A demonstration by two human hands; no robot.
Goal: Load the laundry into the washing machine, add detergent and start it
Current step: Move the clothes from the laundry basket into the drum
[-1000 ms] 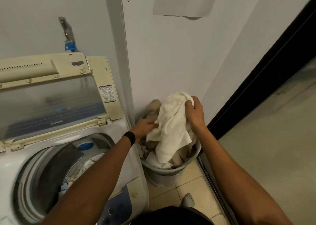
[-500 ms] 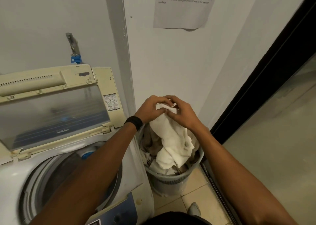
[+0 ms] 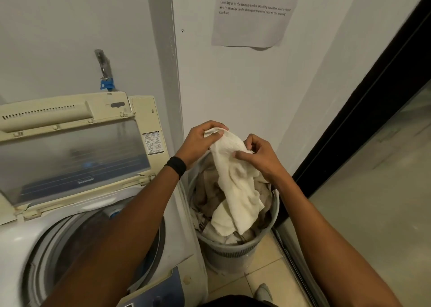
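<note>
Paper sheet [image 3: 254, 24] on the wall: "4 Select the wash cycle and start the washing machine" | heading "INITIAL STATE" | then "Laundry is in the laundry basket" | sticker [image 3: 153, 142] at right edge of washing machine lid [image 3: 70, 157]: print too small to read

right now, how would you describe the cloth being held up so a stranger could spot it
Find the open washing machine; the grey basket stands on the floor just right of it. The left hand and right hand pinch the top of a cream towel hanging into it. It is the palest piece, over brownish laundry.
</note>
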